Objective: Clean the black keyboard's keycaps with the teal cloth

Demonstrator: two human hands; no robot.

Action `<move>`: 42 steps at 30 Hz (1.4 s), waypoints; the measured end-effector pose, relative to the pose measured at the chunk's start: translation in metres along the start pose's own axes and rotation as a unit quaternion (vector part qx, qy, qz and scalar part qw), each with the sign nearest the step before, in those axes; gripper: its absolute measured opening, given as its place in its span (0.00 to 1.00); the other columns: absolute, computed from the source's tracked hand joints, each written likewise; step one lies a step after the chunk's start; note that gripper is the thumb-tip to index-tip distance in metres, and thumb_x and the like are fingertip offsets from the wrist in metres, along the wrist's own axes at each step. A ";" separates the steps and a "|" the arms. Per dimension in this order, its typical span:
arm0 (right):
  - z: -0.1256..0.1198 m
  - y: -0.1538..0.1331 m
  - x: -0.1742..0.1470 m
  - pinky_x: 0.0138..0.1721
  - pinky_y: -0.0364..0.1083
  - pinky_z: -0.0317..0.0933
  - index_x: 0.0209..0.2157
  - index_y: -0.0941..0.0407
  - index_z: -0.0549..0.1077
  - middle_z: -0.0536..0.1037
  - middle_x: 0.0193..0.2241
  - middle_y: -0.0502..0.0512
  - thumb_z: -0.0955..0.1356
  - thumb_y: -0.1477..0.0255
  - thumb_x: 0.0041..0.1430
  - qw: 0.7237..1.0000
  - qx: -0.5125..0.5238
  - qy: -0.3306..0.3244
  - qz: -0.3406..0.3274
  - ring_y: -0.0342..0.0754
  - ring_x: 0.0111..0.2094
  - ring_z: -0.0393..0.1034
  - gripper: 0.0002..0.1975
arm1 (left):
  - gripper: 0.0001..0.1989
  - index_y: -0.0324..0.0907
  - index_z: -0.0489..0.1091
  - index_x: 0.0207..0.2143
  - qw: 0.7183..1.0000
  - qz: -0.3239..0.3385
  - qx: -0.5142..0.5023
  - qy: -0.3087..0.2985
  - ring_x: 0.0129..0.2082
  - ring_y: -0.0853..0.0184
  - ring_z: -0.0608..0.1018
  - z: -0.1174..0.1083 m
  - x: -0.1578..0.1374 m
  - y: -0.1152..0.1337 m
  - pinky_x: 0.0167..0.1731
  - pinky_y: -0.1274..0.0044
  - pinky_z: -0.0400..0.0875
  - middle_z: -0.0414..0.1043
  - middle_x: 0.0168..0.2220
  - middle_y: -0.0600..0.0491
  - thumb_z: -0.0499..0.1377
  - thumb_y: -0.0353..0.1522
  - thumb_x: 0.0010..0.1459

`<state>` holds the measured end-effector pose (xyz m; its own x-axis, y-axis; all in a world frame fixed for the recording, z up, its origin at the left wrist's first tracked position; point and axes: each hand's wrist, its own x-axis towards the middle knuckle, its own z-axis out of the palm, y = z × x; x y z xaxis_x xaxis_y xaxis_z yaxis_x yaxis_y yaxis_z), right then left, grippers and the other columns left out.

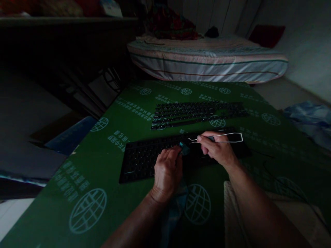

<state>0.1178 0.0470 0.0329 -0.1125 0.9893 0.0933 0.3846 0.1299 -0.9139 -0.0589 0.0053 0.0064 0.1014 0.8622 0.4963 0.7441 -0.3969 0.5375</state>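
Note:
A black keyboard [141, 156] with its keycaps off lies across the green table. My left hand [168, 168] rests over its middle, fingers closed on a blue-green cloth [184, 148] whose end pokes out past the fingertips. More of that cloth seems to hang below the wrist. In my right hand [218, 148] is a wire keycap puller [211, 138], pinched at its dark grip. Its wire tips point left, just above the keyboard and close to the cloth. The long wire loop sticks out to the right. Whether the tips hold anything is too dark to tell.
Rows of loose black keycaps [183, 110] are laid out behind the keyboard on the green table [116, 129]. A thin cable [263, 154] runs off to the right. A pale cloth [232, 213] lies at the near right. Beyond the table stands a bed [207, 62].

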 end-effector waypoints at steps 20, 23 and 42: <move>0.024 0.019 0.004 0.28 0.41 0.55 0.31 0.57 0.77 0.78 0.29 0.55 0.58 0.71 0.62 0.914 -0.322 -0.026 -0.245 0.41 0.23 0.65 0.17 | 0.10 0.36 0.69 0.39 0.992 0.109 0.050 -0.037 0.39 0.61 0.70 0.007 -0.004 -0.005 0.39 0.68 0.72 0.72 0.41 0.46 0.51 0.23 0.57; 0.023 0.015 0.004 0.27 0.40 0.55 0.28 0.59 0.75 0.76 0.25 0.54 0.60 0.71 0.60 0.939 -0.273 -0.039 -0.208 0.41 0.22 0.64 0.15 | 0.10 0.36 0.69 0.39 0.992 0.115 0.041 -0.041 0.39 0.61 0.70 0.006 -0.005 -0.005 0.40 0.68 0.72 0.72 0.41 0.45 0.51 0.22 0.57; 0.010 0.014 -0.003 0.27 0.40 0.57 0.28 0.58 0.76 0.77 0.27 0.56 0.60 0.72 0.59 0.930 -0.282 -0.091 -0.218 0.41 0.23 0.65 0.14 | 0.10 0.37 0.67 0.38 0.990 0.117 -0.010 -0.074 0.37 0.63 0.71 0.001 -0.010 0.010 0.39 0.68 0.73 0.72 0.39 0.47 0.48 0.23 0.58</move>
<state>0.1145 0.0454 0.0164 -0.5038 0.8131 0.2915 0.6792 0.5814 -0.4478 -0.0513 -0.0070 0.0060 0.3658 0.7823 0.5042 0.6765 -0.5955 0.4333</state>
